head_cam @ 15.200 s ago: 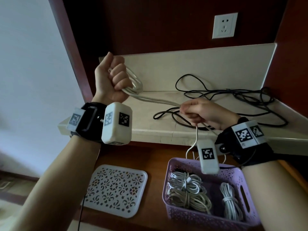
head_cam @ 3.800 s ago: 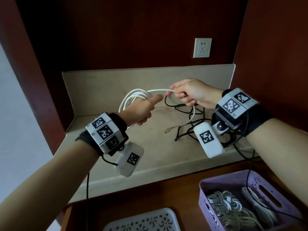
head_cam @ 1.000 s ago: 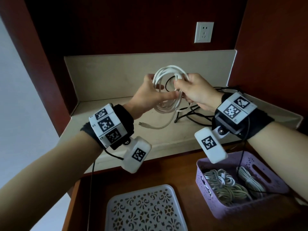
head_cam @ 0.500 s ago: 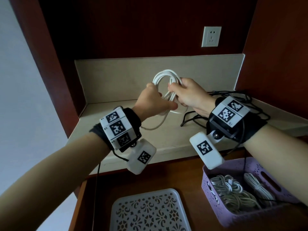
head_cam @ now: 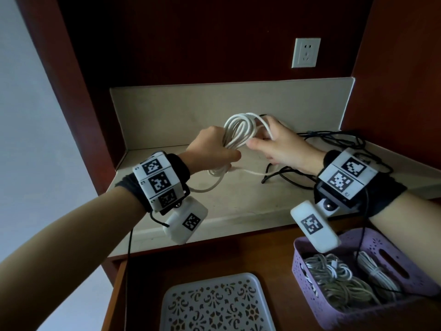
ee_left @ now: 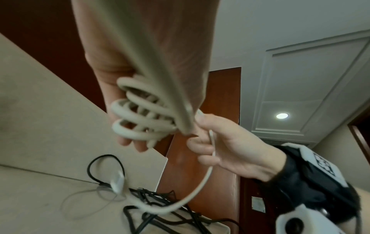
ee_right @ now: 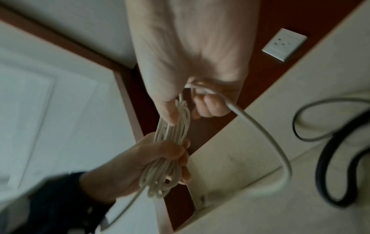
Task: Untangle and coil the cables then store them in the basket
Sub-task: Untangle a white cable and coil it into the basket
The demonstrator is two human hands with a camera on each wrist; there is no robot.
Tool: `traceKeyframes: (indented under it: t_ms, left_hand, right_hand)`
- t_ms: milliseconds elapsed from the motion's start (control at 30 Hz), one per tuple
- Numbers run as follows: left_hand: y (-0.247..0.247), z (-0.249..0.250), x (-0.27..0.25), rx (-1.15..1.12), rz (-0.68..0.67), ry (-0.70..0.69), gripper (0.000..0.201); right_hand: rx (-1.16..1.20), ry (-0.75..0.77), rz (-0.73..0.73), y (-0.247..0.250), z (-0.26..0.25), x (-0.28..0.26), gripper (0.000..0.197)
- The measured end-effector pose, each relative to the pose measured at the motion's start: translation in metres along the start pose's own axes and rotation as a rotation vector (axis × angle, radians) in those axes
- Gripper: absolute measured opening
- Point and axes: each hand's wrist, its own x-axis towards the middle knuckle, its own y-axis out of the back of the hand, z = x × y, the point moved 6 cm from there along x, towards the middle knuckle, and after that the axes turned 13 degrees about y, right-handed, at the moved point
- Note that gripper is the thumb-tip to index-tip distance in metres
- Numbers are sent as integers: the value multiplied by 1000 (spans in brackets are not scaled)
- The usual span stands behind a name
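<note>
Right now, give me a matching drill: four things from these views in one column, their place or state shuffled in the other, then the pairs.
Things:
1. white cable
2. black cable
3. purple basket
4. white perforated lid

Places or states:
A. flat on the wooden surface, left of the basket
B. coiled, gripped by the left hand, loose end in the right hand
C. holds coiled light cables
D. loose tangle on the beige counter

Pairs: 1-B, 2-D, 3-C, 4-A
</note>
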Motion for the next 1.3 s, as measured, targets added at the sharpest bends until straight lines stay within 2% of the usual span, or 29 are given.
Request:
traceKeyframes:
  t_ms: [33,100,167,233,300,400,433,467,633,767,867,933,967,1033,1100,1133,1200,1300]
  left_hand:
    - [0,-3,0,-29,-39,14,11]
    - [0,-7,-1,-102,-103,44,11]
    - [-1,-4,-5,-143,-153,53,13]
    - [-5,4,-11,-153,-211,27,11]
    - [-8,12,-17,-167,-265,2,7]
    - [-11,17,-21,-157,-299,12,15]
    - [-12,17,-22,-145,-308,16,18]
    - [-13,17,-23,-131,-321,19,20]
    - [-17,23,-30,-67,-335,18,20]
    - [-20,28,-34,56,-360,21,21]
    - [-12,28,-38,351,-378,-34,47]
    - [2,23,-39,424,-364,-34,59]
    - [13,21,-39,367,-326,-17,57]
    - [40,16,-38,168,-158,16,40]
    - [62,8,-36,-7,46,48,22]
    - [66,2,-37,-30,99,80,22]
    - [59,-11,-40,41,54,162,33]
    - [33,-27,-47,133,-158,274,51]
  right_hand:
    - [-146,30,39,6,-2,-1,54]
    - [-541,238,103,13,-22,-3,74]
    - [-912,518,72,3,-44,-5,81]
    - [-1165,668,16,-12,-48,-3,85]
    - [-1300,681,2,-20,-42,3,76]
    - [-1428,710,4,-24,-43,5,34]
    - [-1443,714,-7,-24,-44,5,22]
    - [-1448,727,-18,-24,-46,4,20]
    - [-1464,856,-42,-25,-44,5,24]
    - [-1422,857,-31,-25,-40,-2,21]
    - [-1382,852,-1,-23,-40,-7,22]
    - [-1361,846,2,-21,-33,-6,23]
    - [-1364,826,11,-19,-30,-4,24]
    - [-1349,724,21,-13,-21,0,26]
    - [-1309,575,20,-5,-16,5,12]
    - [-1273,506,-8,-3,-12,8,11]
    - [-1243,418,-48,-1,-7,11,28]
    - [-1257,426,-14,-5,-15,13,28]
